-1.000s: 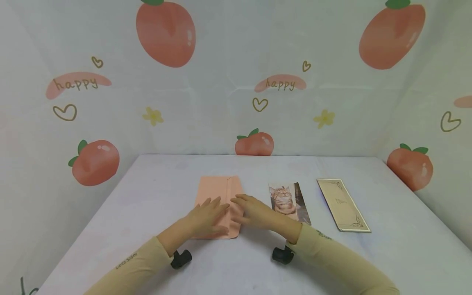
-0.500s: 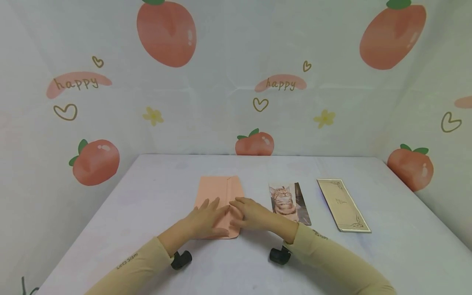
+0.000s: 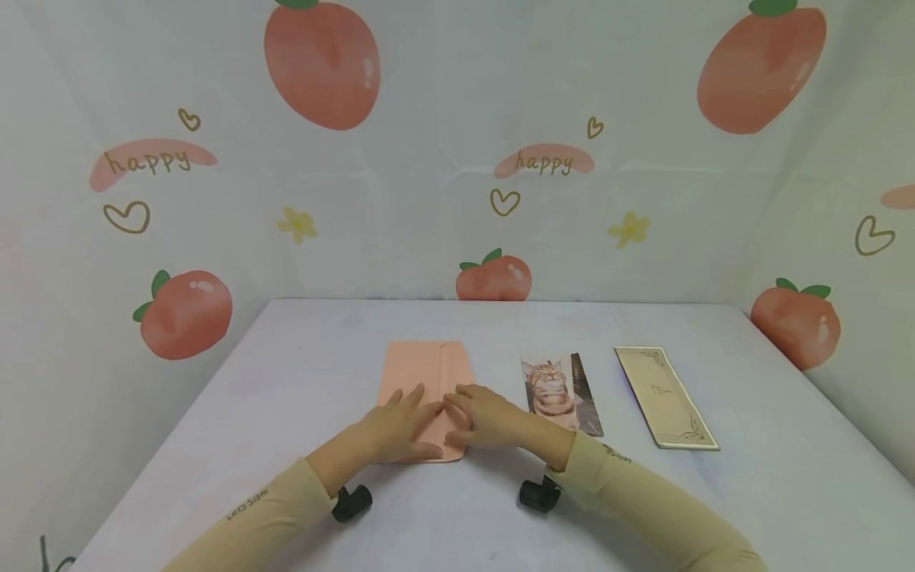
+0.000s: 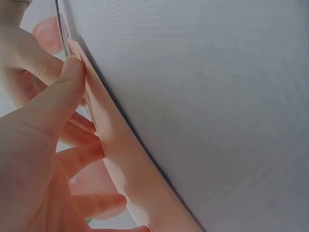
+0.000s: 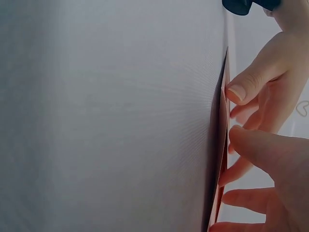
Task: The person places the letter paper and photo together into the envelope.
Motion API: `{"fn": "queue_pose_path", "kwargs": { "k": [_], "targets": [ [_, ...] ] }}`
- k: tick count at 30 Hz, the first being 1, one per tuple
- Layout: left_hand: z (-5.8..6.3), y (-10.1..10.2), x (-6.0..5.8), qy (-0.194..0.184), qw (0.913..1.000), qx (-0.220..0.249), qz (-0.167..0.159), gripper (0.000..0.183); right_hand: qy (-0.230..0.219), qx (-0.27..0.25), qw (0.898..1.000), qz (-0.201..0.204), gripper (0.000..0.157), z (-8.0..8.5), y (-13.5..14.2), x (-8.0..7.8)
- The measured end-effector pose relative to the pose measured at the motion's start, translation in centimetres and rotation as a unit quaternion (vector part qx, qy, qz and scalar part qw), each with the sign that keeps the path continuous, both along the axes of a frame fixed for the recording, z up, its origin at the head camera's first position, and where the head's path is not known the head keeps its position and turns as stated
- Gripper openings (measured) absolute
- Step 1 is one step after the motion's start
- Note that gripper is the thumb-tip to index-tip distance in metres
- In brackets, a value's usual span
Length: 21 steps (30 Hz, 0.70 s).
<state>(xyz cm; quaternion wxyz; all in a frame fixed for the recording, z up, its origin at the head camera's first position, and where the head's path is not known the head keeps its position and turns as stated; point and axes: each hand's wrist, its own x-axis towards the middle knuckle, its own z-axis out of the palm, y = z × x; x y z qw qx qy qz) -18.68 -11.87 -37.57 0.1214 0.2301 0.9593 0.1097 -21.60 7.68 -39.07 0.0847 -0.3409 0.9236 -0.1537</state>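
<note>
A flat pink envelope [image 3: 415,365] with a seam or flap line near its right side lies on the table. My left hand [image 3: 393,427] rests on its lower part, fingers spread, fingertips and thumb touching the paper in the left wrist view. From the right, my right hand [image 3: 489,417] reaches over the envelope's right edge, its fingertips on the paper close to the left hand's fingers. In the right wrist view the pink envelope [image 5: 224,125] shows edge-on beneath both hands. Neither hand grips anything.
Right of the envelope lies a cat picture [image 3: 552,389], partly behind the right wrist. Farther right is a gold-coloured card [image 3: 665,397] with ornamented corners. A black wrist device [image 3: 352,503] hangs under the left wrist and another black device [image 3: 539,494] under the right.
My right hand has shifted slightly left and down, so its fingertips sit nearer the left hand's. The left hand and the envelope have hardly moved.
</note>
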Motion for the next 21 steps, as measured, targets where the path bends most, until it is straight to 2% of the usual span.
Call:
{"fn": "queue_pose_path", "kwargs": {
  "k": [5,21],
  "targets": [
    [-0.13,-0.1,-0.03,-0.003,1.0,0.001,0.003,0.069,-0.015,0.015,1.0,-0.008,0.063,-0.16,-0.03,-0.06],
    [-0.28,-0.8,-0.67,0.002,1.0,0.0,-0.009,0.066,-0.015,0.071,0.997,-0.011,0.064,-0.16,-0.11,0.06]
  ]
}}
